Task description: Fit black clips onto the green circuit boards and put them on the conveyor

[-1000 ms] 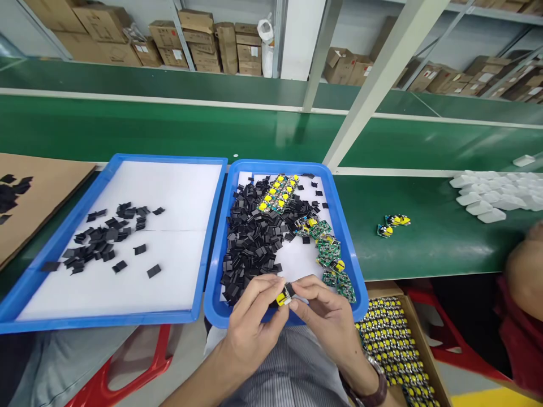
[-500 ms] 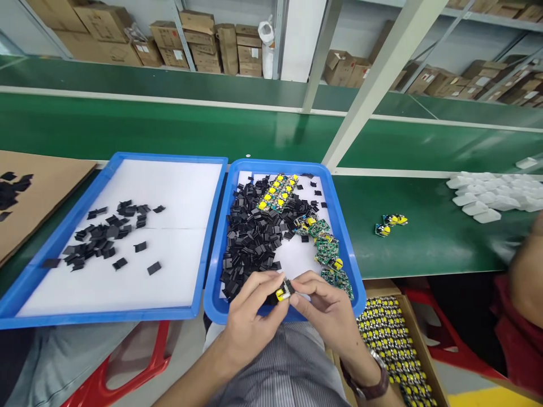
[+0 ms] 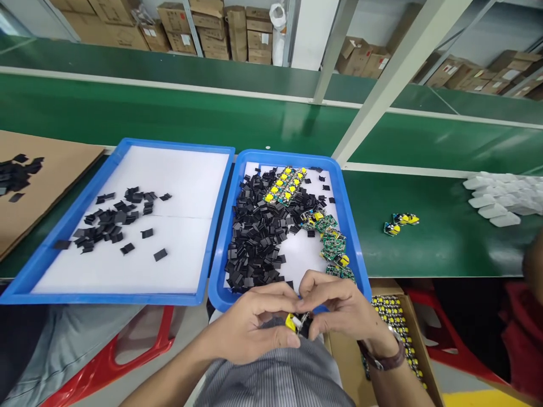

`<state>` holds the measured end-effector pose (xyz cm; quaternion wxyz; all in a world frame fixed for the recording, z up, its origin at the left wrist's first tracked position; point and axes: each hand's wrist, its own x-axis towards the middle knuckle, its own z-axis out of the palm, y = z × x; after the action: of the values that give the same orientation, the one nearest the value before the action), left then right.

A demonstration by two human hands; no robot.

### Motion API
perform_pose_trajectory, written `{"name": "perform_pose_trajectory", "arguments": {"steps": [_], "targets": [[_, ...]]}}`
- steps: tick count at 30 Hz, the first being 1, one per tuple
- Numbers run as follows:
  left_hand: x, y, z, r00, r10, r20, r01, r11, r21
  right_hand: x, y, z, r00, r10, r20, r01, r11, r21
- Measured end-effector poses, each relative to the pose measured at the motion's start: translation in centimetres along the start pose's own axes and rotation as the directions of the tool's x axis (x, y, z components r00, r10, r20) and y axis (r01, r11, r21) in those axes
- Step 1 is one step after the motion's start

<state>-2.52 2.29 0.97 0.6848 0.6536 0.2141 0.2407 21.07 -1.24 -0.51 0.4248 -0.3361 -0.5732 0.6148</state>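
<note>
Left hand and right hand are closed to a pinch, gripping one part between them. It shows yellow, white and black areas, held before the shirt, near the fuller tray. Fingers cover much of it; its full outline cannot be made out.

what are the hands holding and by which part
A small yellow-and-black piece, held between both hands: the left hand at its yellow end, the right hand at its black end; fingers hide the exact contact.
</note>
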Motion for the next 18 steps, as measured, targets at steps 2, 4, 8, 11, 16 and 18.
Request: {"name": "perform_pose_trajectory", "arguments": {"steps": [2, 4, 8, 11, 16, 18], "targets": [[-0.1, -0.2, 0.1, 1.000, 0.007, -0.025, -0.007, 1.000, -0.014, 0.1, -0.2, 0.2, 1.000, 0.011, -0.005, -0.011, 1.000, 0.009], [-0.2, -0.5, 0.2, 0.999, 0.016, -0.046, -0.018, 0.999, -0.032, 0.2, -0.2, 0.5, 0.999, 0.031, -0.006, -0.031, 0.999, 0.016], [-0.5, -1.1, 0.2, 0.999, 0.006, -0.050, -0.008, 0.999, -0.044, 0.2, 0.2, 0.7, 0.997, 0.070, -0.021, -0.069, 0.997, 0.028], [-0.5, -1.2, 0.1, 1.000, -0.004, -0.025, 0.003, 0.999, -0.037, 0.1, 0.9, 0.6, 0.998, 0.045, -0.036, -0.042, 0.997, 0.067], [-0.5, -1.2, 0.1, 0.998, 0.018, -0.058, -0.015, 0.998, 0.065, -0.2, 1.5, 0.6, 0.996, 0.061, -0.066, -0.053, 0.991, 0.119], [-0.5, -1.3, 0.3, 0.986, 0.070, -0.154, -0.046, 0.987, 0.153, -0.3, 1.6, 0.9, 0.989, 0.092, -0.116, -0.063, 0.970, 0.234]]}}
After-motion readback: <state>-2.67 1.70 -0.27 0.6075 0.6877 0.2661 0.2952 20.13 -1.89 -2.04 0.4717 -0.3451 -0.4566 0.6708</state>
